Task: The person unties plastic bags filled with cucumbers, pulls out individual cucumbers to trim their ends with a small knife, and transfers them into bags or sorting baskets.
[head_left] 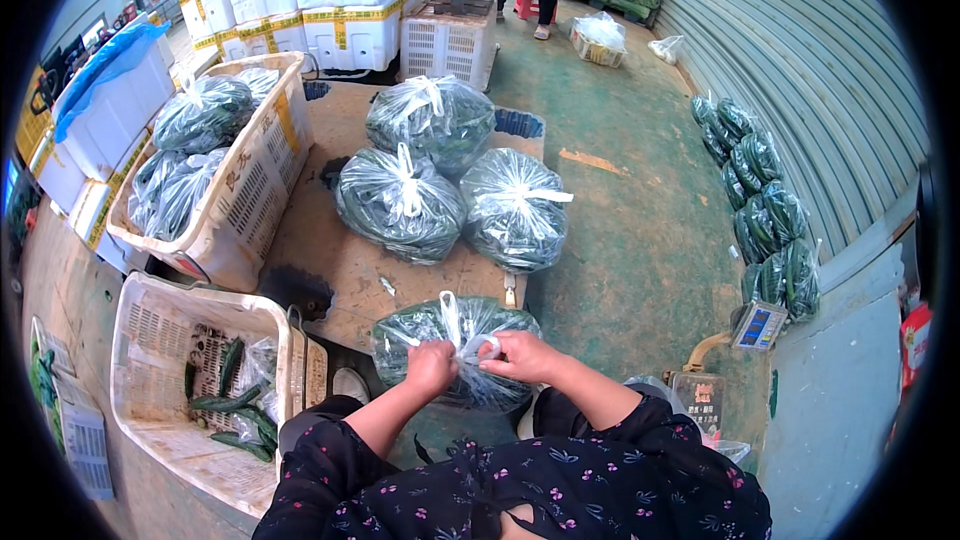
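Bag (pixel 485 318) at near edge of brown platform (pixel 348 290): left hand (pixel 431 366) and right hand (pixel 524 355), fingers (pixel 500 367) clenched, grasp its gathered top. Green floor (pixel 640 240) extends beyond platform's right edge.

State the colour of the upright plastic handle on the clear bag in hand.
The handle is white, seen in the head view.

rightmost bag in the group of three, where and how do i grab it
Grip the rightmost bag by its gathered neck, likely best from above: the plastic bunches on top with a white tail sticking out to the right, while the body bulges.
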`<state>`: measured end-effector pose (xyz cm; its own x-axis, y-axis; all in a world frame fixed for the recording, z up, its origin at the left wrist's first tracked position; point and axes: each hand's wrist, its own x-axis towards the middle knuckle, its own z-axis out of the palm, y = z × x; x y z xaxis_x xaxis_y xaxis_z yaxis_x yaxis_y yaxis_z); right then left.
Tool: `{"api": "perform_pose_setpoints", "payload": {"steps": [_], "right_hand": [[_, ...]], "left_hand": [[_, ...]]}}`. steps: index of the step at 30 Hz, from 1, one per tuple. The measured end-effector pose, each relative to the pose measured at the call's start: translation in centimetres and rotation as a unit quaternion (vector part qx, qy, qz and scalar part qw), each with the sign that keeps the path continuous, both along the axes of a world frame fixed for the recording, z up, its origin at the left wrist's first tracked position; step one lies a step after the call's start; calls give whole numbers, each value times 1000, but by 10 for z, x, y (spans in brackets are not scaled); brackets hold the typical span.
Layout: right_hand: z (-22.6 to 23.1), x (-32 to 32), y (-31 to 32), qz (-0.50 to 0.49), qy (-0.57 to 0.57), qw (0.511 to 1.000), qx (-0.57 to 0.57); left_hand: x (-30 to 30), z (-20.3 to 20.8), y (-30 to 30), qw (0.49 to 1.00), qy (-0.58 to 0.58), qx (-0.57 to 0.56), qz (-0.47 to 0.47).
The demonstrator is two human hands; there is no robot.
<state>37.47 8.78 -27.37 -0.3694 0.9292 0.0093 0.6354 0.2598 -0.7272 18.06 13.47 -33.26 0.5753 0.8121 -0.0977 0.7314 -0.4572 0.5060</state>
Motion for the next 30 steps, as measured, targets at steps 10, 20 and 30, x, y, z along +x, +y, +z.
{"api": "perform_pose_setpoints", "payload": {"steps": [10, 20, 30], "right_hand": [[10, -1, -1, -17, 5, 1000, -19], [-1, 2, -1, 4, -88, 996, -11], [-33, -15, 4, -31, -71, 997, 7]], "left_hand": [[0, -2, 1, 999, -38, -17, 17], [-8, 4, 8, 972, -113, -201, 42], [-27, 30, 17, 871, -281, -402, 21]]}}
